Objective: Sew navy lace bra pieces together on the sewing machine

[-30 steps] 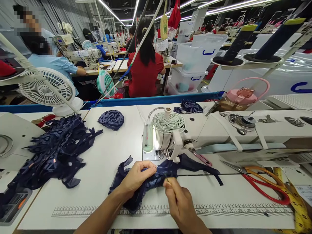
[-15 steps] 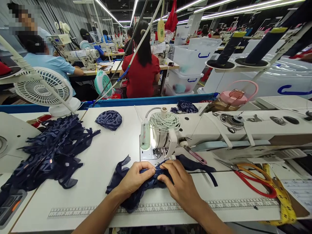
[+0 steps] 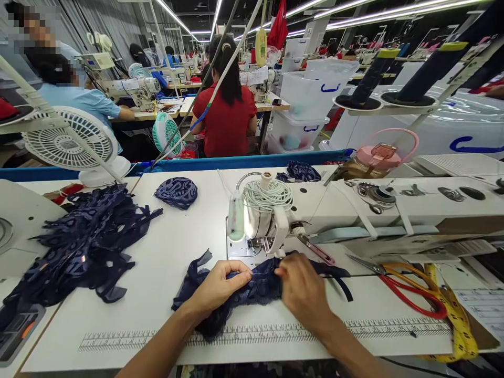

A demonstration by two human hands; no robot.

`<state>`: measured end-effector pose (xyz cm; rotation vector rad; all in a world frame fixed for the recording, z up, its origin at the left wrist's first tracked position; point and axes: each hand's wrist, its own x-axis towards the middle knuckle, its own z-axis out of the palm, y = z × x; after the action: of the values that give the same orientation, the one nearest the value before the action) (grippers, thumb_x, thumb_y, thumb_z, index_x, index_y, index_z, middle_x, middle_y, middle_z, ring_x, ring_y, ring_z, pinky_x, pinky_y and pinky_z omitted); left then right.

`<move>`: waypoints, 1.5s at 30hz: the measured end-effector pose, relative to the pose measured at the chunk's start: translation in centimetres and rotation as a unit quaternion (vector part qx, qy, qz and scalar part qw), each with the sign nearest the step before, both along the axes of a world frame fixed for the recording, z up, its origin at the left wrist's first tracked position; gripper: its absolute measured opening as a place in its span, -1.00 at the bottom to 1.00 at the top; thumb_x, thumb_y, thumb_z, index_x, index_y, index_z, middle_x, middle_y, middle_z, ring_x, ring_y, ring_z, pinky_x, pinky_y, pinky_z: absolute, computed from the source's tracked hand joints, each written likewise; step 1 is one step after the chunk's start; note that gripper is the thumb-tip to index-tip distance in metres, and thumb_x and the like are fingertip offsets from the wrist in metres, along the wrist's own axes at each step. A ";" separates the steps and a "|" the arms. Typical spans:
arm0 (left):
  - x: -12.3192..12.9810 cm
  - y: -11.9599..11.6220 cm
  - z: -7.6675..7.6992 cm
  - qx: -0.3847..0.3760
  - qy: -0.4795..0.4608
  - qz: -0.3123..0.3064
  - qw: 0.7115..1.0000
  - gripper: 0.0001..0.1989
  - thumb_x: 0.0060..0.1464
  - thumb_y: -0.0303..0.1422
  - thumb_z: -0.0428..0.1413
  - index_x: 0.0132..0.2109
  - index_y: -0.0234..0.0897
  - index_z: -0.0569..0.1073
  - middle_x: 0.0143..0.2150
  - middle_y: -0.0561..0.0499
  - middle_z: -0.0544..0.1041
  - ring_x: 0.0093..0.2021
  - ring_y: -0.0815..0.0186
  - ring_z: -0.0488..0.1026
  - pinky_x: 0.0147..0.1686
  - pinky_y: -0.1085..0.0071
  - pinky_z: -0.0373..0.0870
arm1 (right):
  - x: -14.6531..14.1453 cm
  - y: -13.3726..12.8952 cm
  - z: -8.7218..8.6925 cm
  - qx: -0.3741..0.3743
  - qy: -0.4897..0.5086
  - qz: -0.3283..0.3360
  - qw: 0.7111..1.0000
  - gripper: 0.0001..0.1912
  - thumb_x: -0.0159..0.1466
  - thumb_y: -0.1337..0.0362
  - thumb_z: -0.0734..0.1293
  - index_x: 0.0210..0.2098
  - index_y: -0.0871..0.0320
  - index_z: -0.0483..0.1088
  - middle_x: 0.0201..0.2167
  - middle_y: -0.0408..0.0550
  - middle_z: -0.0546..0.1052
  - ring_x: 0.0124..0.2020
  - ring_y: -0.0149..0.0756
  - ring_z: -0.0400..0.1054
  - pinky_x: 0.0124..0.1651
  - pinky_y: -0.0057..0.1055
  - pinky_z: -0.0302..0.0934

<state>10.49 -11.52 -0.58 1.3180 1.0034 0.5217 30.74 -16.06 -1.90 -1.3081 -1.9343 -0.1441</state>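
Observation:
A navy lace garment piece point(image 3: 260, 289) lies bunched on the table, just in front of the needle area of a white sewing machine point(image 3: 323, 205). My left hand point(image 3: 224, 286) pinches its upper edge between thumb and fingers. My right hand point(image 3: 303, 289), somewhat blurred, is closed on the same edge farther right, so a stretch of lace runs between the two hands. A narrow navy strap trails out beyond my right hand. Part of the lace hangs below my left hand, over the ruler printed on the tabletop point(image 3: 137, 310).
A heap of navy lace pieces point(image 3: 82, 241) is on the left, with a round navy piece point(image 3: 176, 192) beside it. Red-and-orange scissors point(image 3: 413, 289) and a yellow tape measure point(image 3: 459, 328) lie at right. A white fan point(image 3: 71, 139) stands behind the heap. Co-workers sit ahead.
My right hand has slid right along the lace edge and its fingers have curled in. More lace shows between the hands. My left hand stays in place.

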 end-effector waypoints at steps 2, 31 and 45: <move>0.0 0.1 0.1 0.001 0.001 -0.002 1.000 -0.68 0.10 -0.11 0.14 -0.34 -0.32 0.50 -0.37 0.03 0.46 -0.30 0.31 0.34 -0.23 0.45 0.24 | 1.0 0.2 0.0 -0.010 -0.004 -0.017 1.000 -0.84 0.38 0.42 0.13 -0.28 0.14 0.30 -0.36 -0.01 0.42 -0.31 -0.27 0.33 -0.28 -0.36 0.26; 0.1 -1.7 -1.6 0.757 0.117 0.002 0.643 -0.83 0.12 -0.60 0.03 -0.29 -0.26 0.42 -0.65 0.24 0.19 -0.62 0.49 0.11 -0.15 0.25 0.22 | 1.0 -3.2 3.4 -0.540 0.313 0.133 0.770 -0.63 0.42 0.08 0.06 -0.40 0.12 0.27 -0.56 -0.22 0.30 -0.57 -0.46 0.19 -0.51 -0.55 0.13; 0.0 -1.8 -1.3 0.772 0.143 -0.004 0.619 -0.85 0.15 -0.59 0.03 -0.23 -0.36 0.47 -0.67 0.23 0.23 -0.61 0.50 0.10 -0.13 0.22 0.22 | 0.6 -3.6 2.9 -0.575 0.216 0.104 0.782 -0.64 0.40 0.19 0.07 -0.46 0.12 0.30 -0.68 -0.27 0.31 -0.67 -0.47 0.21 -0.59 -0.58 0.04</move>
<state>10.54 -13.29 -1.91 3.0159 0.6286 1.3448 31.37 -19.64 1.04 -1.5828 -1.6882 1.5405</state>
